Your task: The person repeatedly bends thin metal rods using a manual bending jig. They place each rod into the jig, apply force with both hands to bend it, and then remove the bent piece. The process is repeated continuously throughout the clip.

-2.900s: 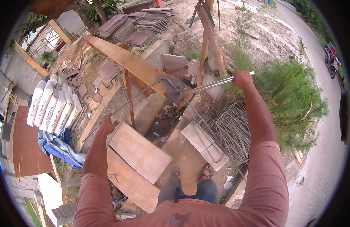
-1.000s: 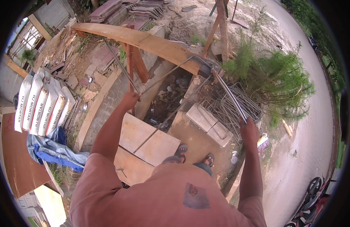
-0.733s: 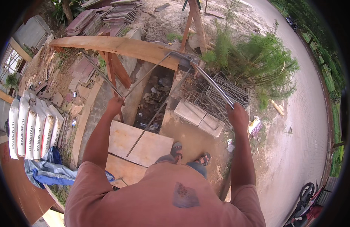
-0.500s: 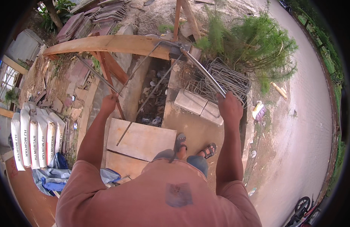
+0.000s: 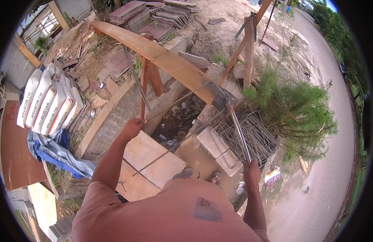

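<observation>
My left hand (image 5: 134, 127) is closed around one end of a thin steel rod (image 5: 178, 100). The rod runs up to a dark metal bending plate (image 5: 225, 99) on the near end of a wooden plank (image 5: 154, 54), turns there, and its other leg slants back down to the left, above pale slabs (image 5: 154, 157). In my right hand (image 5: 251, 174) is the lower end of a shiny metal pipe (image 5: 240, 135), whose top meets the plate. Right of the plank's end lies a heap of bent steel stirrups (image 5: 255, 135). Another rod (image 5: 134, 76) leans beside the plank's red-brown leg (image 5: 144, 86).
White bags (image 5: 49, 101) stand stacked at left above a blue-grey tarp (image 5: 57, 151). Below the plank is a trench with rubble (image 5: 176, 123). Concrete blocks (image 5: 219, 151) lie before the stirrups. A feathery green bush (image 5: 299, 113) borders the road (image 5: 327, 161) at right.
The view has turned, so the plank now slopes down to the right and the plate sits lower. Both hands keep their holds; pipe and rod look about the same relative to the plank.
</observation>
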Demonstrator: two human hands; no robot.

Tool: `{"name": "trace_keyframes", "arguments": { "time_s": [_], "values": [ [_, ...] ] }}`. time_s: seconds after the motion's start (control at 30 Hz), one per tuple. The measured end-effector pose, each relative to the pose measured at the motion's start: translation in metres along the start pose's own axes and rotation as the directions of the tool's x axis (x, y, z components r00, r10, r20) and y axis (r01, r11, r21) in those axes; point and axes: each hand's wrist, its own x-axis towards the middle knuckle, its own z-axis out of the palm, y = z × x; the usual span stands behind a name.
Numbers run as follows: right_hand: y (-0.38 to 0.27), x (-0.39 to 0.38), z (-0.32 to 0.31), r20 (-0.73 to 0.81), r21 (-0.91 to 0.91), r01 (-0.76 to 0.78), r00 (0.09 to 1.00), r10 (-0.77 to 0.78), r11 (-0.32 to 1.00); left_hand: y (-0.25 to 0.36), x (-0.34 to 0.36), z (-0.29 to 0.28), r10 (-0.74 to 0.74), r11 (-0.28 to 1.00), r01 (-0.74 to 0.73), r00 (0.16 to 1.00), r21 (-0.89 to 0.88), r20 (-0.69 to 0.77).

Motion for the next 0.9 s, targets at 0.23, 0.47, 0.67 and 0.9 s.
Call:
{"name": "trace_keyframes", "arguments": {
  "time_s": [0.23,0.47,0.67,0.9],
  "values": [
    [0.070,0.057,0.050,-0.204,0.341,0.355,0.932,-0.300,0.870,0.100,-0.112,-0.024,-0.196,0.977,0.198,0.980,0.074,-0.034],
    [0.037,0.092,0.006,0.049,0.594,0.331,0.895,-0.444,0.733,0.159,-0.160,0.042,-0.220,0.833,-0.052,0.882,-0.551,-0.416],
    [-0.053,0.074,-0.062,-0.003,0.861,0.349,0.731,-0.682,0.370,0.293,-0.105,0.119,-0.074,0.211,-0.456,0.875,-0.865,-0.479],
    [-0.068,0.109,-0.065,-0.303,0.861,0.469,0.784,-0.543,0.196,0.404,-0.064,0.200,0.164,0.317,-0.578,0.814,-0.752,-0.557]
  ]
}}
